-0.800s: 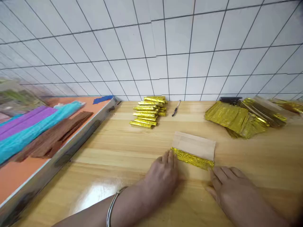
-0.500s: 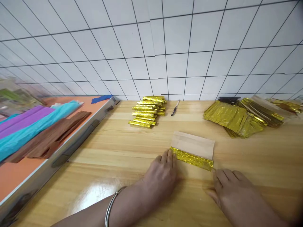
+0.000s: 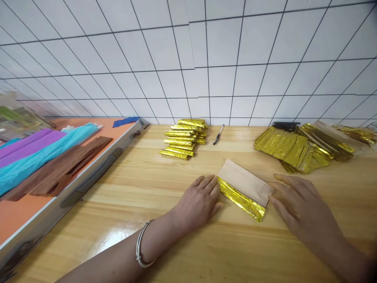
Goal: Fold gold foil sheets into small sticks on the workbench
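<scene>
A small sheet of gold foil paper (image 3: 244, 179) lies slanted on the table, pale tan side up, with a shiny gold fold (image 3: 241, 198) along its near edge. My left hand (image 3: 200, 198) rests palm down at the sheet's left end, fingers stretched out, fingertips touching the corner of the gold fold. At the right end, my right hand (image 3: 303, 204) has its thumb and a finger at the tan paper's edge, which is slightly bent there; the other fingers are spread. Behind the sheet is a pile of narrow folded gold strips (image 3: 184, 139).
A pen (image 3: 218, 135) lies beside the strips. Stacked gold foil sheets (image 3: 291, 149) sit at the back right near a black clip (image 3: 286, 125). On the left, an orange-topped board (image 3: 97, 157) bears brown, turquoise and purple crepe paper. A tiled wall (image 3: 220, 59) closes off the back.
The sheet has turned clockwise, its right end now nearer me. My right hand has moved up from the gold fold's corner to the tan edge. My left hand stays at the left end.
</scene>
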Tool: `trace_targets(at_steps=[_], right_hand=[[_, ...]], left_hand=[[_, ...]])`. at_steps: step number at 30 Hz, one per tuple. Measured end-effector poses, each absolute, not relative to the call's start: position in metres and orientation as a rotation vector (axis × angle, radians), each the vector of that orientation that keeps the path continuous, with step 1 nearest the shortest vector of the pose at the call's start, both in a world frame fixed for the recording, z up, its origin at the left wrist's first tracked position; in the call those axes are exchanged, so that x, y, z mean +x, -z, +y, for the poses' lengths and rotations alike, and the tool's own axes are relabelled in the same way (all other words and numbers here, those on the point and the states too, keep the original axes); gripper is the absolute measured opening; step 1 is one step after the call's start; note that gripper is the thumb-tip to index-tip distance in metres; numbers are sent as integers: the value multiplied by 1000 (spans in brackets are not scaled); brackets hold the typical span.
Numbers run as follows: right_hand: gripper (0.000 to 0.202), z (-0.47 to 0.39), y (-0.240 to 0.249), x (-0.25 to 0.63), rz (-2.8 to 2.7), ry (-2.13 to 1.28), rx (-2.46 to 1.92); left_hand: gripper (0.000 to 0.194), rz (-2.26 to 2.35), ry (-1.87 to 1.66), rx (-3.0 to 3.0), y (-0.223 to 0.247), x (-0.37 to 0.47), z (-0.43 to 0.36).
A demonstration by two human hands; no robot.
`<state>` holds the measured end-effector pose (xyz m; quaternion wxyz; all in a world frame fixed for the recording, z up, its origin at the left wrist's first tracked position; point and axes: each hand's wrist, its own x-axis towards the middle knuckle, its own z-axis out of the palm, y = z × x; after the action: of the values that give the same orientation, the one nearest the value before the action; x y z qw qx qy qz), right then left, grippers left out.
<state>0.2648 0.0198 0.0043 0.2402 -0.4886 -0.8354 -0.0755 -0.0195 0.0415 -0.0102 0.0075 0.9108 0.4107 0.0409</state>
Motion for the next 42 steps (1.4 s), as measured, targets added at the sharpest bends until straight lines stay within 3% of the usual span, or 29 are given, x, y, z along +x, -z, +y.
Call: trace_targets(at_steps=[9,12,15,17,19,21,25,28,33,42], right_hand=[[16,12,16,259,-2318,-146,-1405],[20,-7,-10,235,-2425,-675,-1301],[12,-20,-35,219,-2610,-1236,-903],[15,-20,-41,219,-2592,-1320,-865],[21,-15,-35,227,-2487,-1116,-1063],[22,-7,-21,238,-2364,-625,-1249],[48,3,4,246,-2513,58,-1097],[43,2,12,240,-2672,122,-969],[33,-3,15,236,-2715,31,-855],[26,-10,20,241,-2599,193,-1061]], left_hand=[[52,1322,-233,2753,11,-19,42],[56,1353,-252,2697,10,-18,41],[58,1327,-255,2665,9,-17,38],[60,1263,-235,2676,9,-16,36],[61,1186,-212,2706,10,-16,36],[61,1114,-201,2744,11,-16,36],[60,955,-213,2846,10,-17,39],[55,879,-214,2917,4,-16,39],[23,755,-94,3016,-11,-11,31],[21,995,-31,2801,-34,-5,6]])
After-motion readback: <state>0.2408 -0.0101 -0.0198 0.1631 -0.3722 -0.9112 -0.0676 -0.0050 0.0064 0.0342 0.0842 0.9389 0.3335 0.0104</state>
